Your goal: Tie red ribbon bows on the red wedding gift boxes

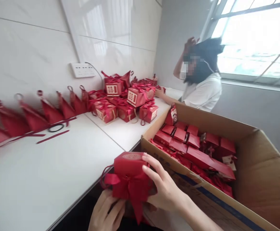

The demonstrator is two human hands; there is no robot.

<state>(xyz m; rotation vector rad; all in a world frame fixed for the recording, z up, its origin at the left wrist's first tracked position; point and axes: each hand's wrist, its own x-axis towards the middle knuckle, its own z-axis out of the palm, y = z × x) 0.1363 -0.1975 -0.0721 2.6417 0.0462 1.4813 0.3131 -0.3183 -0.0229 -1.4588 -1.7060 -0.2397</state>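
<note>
- Right hand holds a red gift box from its right side, fingers spread over the top edge and side, the gap no wider than the box
- Left hand is bent at the box's lower left, just under the ribbon; its fingertips are partly hidden, so I cannot tell whether it grips or only steadies
- The gift box is in front of the camera, at the front edge of the bench and near the close corner of a large cardboard carton; whether it rests on anything is not clear
- A pink-red ribbon stands out to the left across the box, with a long end hanging down in front, and a dark cord loop shows on the left side
- The step in hand looks like finishing or checking the ribbon on one box
- The next move probably calls for a steady right hand while the left tends the ribbon, without crushing the cardboard
- If the box is meant for the carton, it would need to clear the near wall and find a place among the packed red boxes
- Beyond, a co-worker's hand is at the far end of a pile of red boxes
</note>
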